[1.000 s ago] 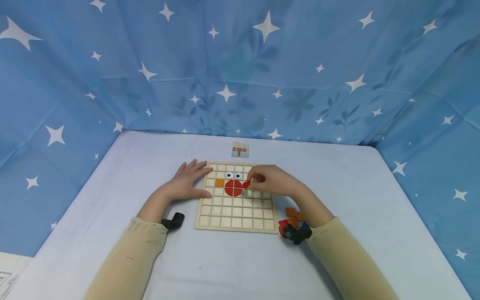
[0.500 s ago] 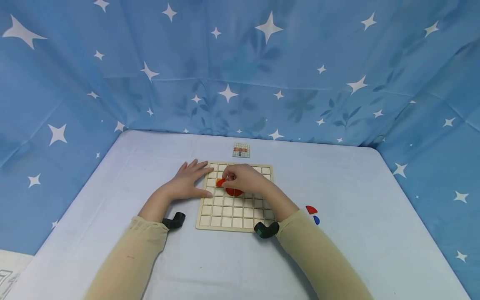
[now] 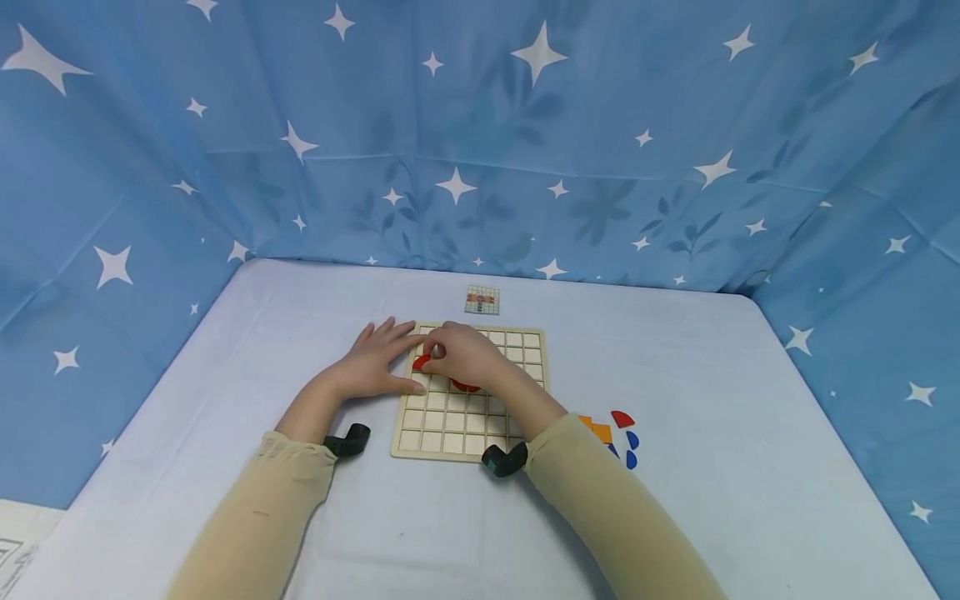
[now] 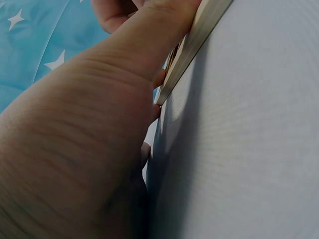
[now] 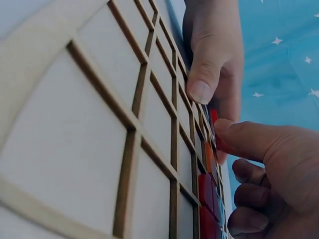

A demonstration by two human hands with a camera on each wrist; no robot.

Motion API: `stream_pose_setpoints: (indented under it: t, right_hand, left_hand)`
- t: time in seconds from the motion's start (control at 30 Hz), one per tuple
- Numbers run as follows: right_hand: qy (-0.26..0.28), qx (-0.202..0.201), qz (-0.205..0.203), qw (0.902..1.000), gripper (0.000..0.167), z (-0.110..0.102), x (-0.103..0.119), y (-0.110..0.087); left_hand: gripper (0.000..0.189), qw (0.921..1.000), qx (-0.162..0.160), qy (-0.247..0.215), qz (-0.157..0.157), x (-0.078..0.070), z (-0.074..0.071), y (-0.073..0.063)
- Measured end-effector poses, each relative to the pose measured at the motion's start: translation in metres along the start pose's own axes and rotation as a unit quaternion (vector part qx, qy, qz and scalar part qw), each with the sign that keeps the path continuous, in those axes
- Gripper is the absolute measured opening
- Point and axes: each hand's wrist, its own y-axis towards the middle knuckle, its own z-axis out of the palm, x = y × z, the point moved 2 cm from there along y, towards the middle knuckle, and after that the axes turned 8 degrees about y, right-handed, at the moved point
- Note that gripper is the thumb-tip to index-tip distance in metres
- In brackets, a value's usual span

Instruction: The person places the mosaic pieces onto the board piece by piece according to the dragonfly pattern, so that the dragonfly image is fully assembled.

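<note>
My right hand [image 3: 467,354] pinches a red quarter-circle piece [image 3: 422,363] between thumb and finger. The piece is over the leftmost column of the wooden grid board [image 3: 465,457], in its upper part. Fingers spread, my left hand [image 3: 375,367] rests along the board's left edge, its thumb lying on the rim. In the right wrist view, the held red piece [image 5: 214,119] stands edge-up near the left thumb. An orange square [image 5: 209,155] and red rounded pieces [image 5: 205,191] sit in the grid nearby. My right hand covers most of the placed pieces in the head view.
A small patterned card [image 3: 482,300] lies behind the board. To the right, partly behind my right sleeve, are loose orange squares [image 3: 602,433], a red quarter circle [image 3: 622,419] and blue rounded pieces [image 3: 632,440]. A blue star-print curtain [image 3: 480,150] borders the white table [image 3: 720,400].
My right hand has moved left across the board with the red piece, from beside the red circle, past the orange square, to the leftmost column. The left hand has stayed still.
</note>
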Motion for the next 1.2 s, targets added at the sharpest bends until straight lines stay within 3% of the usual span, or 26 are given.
stream_pose_setpoints:
  t: [0.43,0.87,1.2]
  right_hand:
    - [-0.060,-0.012,0.021,0.9979,0.022,0.006,0.002,-0.001]
    - [-0.067,0.002,-0.003,0.9978,0.022,0.004,0.006,-0.005]
    - [-0.024,-0.021,-0.018,0.9993,0.027,-0.032,-0.010,-0.030]
  left_hand:
    - [0.092,1.0000,0.001,0.003,0.000,-0.001,-0.001,0.001]
    - [0.094,1.0000,0.001,0.003,0.004,-0.001,-0.002,0.000]
    - [0.094,0.9999,0.006,0.012,-0.003,-0.002,-0.003,0.001]
